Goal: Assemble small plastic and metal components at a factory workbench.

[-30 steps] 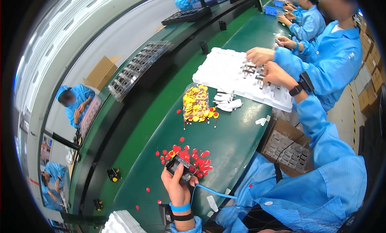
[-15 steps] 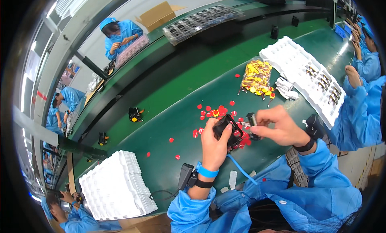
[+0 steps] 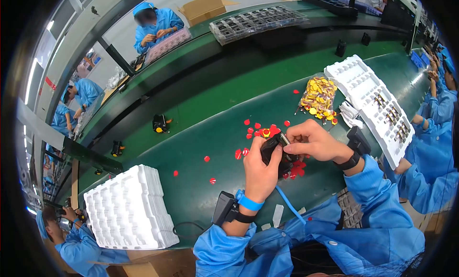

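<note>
Head view looks down on a long green worktop (image 3: 210,109) that curves across the picture. At its near left edge stands a stack of white moulded trays (image 3: 129,210), and at the far right lies a single white tray (image 3: 377,97) with small dark parts in some pockets. Beside that tray sits a heap of yellow caps (image 3: 319,94), with red caps (image 3: 260,131) scattered nearer the middle. Just above the red caps, the left hand (image 3: 260,174) is wrapped around a small black part (image 3: 273,150), fingers closed on it from below. The right hand (image 3: 313,142) meets the same part from the right, thumb and forefinger pinched at its top end. A blue band (image 3: 248,200) circles the left wrist and a black strap (image 3: 348,161) the right.
</note>
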A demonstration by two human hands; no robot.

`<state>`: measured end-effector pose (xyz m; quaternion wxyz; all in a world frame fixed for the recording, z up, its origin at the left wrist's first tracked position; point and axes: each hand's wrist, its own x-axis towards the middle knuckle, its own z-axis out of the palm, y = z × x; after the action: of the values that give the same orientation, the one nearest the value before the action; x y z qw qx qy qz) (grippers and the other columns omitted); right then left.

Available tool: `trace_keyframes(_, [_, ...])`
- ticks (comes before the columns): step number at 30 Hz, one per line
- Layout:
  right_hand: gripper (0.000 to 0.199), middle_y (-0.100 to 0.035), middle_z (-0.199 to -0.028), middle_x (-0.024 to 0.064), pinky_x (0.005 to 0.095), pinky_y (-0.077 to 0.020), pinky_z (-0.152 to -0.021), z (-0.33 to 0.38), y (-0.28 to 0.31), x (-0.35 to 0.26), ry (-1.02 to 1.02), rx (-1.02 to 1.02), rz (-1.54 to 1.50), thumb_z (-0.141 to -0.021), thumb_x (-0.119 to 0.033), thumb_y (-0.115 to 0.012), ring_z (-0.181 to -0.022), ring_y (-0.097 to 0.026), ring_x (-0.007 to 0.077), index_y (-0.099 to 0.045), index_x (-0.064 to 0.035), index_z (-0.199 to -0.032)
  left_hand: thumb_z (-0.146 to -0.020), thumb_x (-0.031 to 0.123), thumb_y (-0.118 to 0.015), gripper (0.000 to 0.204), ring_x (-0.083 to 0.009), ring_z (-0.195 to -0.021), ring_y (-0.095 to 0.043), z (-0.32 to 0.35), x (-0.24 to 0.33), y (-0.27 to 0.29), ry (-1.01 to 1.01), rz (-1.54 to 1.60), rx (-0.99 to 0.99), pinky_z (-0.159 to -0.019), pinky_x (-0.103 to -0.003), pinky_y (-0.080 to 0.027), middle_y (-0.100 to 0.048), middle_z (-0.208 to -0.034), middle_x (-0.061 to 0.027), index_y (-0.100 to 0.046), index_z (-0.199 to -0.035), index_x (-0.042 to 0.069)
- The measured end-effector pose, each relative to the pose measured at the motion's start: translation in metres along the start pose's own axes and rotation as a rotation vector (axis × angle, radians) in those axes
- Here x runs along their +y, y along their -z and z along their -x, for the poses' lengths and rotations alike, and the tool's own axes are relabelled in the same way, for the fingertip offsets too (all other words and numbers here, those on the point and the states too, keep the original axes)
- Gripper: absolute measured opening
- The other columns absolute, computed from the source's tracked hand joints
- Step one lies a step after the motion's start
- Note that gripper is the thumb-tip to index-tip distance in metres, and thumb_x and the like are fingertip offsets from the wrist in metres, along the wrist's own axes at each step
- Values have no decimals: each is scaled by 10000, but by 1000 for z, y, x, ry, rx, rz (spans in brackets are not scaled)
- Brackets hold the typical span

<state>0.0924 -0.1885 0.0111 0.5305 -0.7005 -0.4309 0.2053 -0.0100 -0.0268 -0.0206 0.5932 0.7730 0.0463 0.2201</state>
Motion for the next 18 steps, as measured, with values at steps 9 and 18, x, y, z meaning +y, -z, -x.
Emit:
trace_keyframes(9, [237,-559,-622,10,232,-424,-488,6,-8,28,-5,53,-177,-900,-120,-696,-529,-546,69,-549,-2,-756,-900,140,-664,203,-154,-656,-616,2,-4,-6,-60,20,-11,-594,-329,-482,-627,-739,-118,-528,-950,-1])
trace_keyframes(18, [215,-525,-558,47,275,-374,-478,6,-21,25,107,187,99,-817,-124,-729,-509,-483,77,-602,5,-702,-914,188,-630,273,-328,-687,-683,3,-3,2,-174,-55,-138,-612,-387,-510,-642,-776,-167,-489,-1060,5])
